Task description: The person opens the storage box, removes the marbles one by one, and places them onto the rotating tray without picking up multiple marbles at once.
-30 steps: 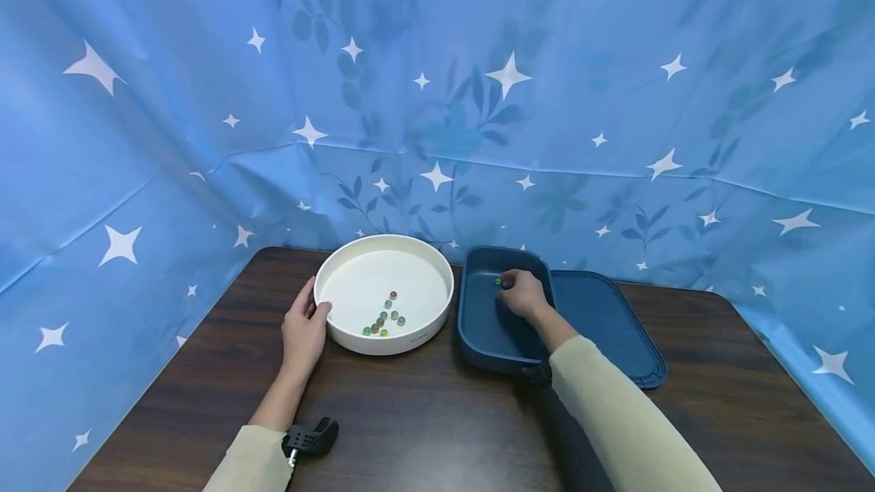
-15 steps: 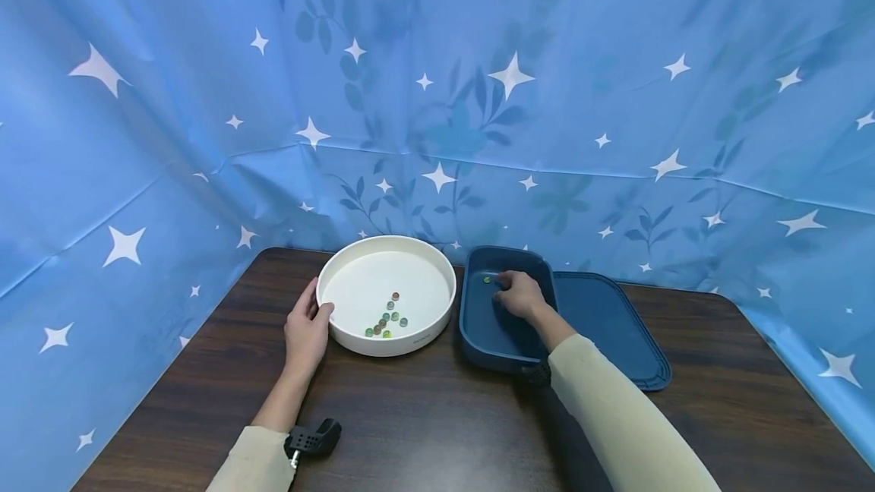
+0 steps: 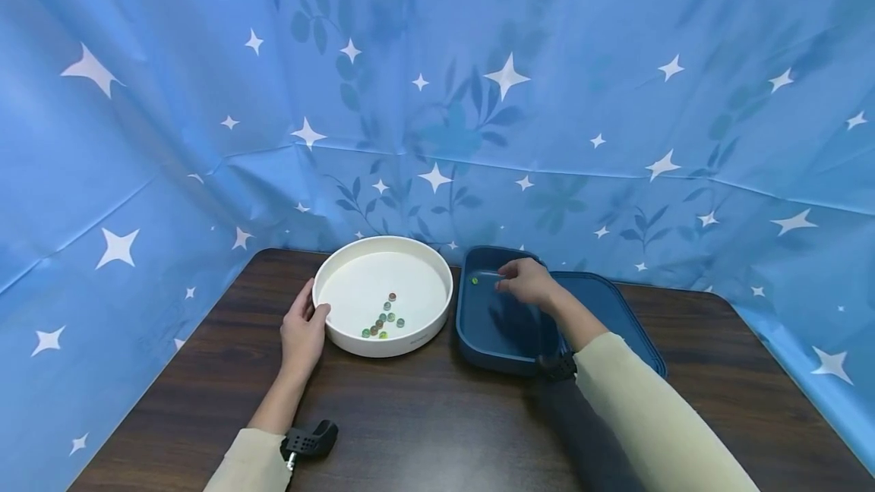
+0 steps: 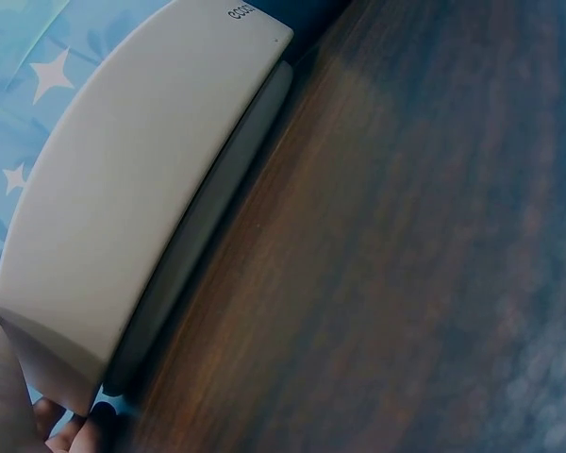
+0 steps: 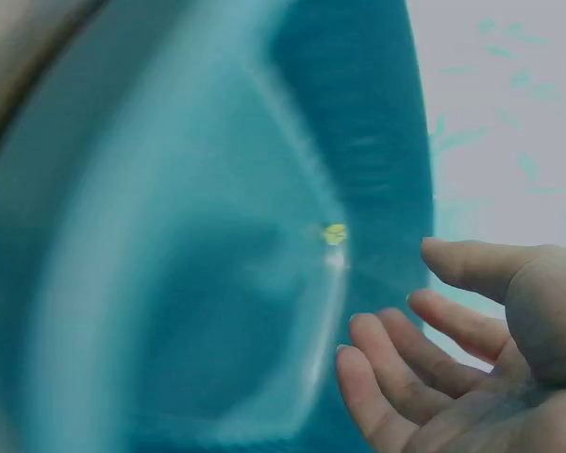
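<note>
My left hand [image 3: 304, 329] grips the left side of a round white tray [image 3: 437, 317], thumb at the rim. In the left wrist view the thumb and fingertips hold the end of the tray's wall [image 4: 141, 170]. Several glass marbles [image 3: 380, 323] lie scattered on the tray's near half. Over a dark blue rectangular container [image 3: 495, 359] hovers my right hand [image 3: 529, 283], fingers loosely spread with nothing between them. A single yellow-green marble [image 3: 475, 280] sits on the container floor near its left wall, apart from the fingertips; this marble [image 5: 335, 234] also shows in the right wrist view.
A flat blue lid [image 3: 608, 306] lies right of the container, partly under my right forearm. Behind the dark wooden table [image 3: 424, 431] hangs a blue star-patterned cloth [image 3: 383, 97]. A black wrist strap [image 3: 309, 439] is on my left wrist.
The yellow-green marble in the container has rolled left, away from my right hand. That hand has drawn slightly up and right, its fingers loosening. My left hand keeps its hold on the tray.
</note>
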Action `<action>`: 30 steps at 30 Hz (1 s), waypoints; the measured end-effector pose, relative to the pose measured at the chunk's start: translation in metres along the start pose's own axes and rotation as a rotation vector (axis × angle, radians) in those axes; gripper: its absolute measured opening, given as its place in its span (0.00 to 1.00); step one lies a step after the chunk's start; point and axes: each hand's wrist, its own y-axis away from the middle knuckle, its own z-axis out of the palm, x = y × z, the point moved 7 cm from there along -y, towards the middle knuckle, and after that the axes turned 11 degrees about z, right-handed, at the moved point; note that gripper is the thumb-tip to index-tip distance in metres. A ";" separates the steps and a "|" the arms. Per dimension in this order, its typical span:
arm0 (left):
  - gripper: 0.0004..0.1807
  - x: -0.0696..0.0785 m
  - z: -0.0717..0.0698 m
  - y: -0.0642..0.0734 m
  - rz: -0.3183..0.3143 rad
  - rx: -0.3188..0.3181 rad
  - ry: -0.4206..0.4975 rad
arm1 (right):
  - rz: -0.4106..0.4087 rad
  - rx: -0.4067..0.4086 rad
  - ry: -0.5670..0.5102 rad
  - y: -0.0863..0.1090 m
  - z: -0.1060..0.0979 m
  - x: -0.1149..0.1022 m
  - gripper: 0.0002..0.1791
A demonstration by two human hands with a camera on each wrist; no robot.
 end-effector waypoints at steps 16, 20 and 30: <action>0.33 0.001 0.011 0.001 0.013 -0.009 0.026 | 0.017 -0.024 0.012 -0.048 0.009 0.022 0.22; 0.33 0.002 0.008 -0.001 0.020 0.001 0.023 | -0.020 -0.066 0.033 -0.056 0.016 0.019 0.21; 0.33 0.000 -0.001 0.000 0.017 0.015 0.004 | -0.160 -0.036 0.074 -0.073 0.040 0.010 0.14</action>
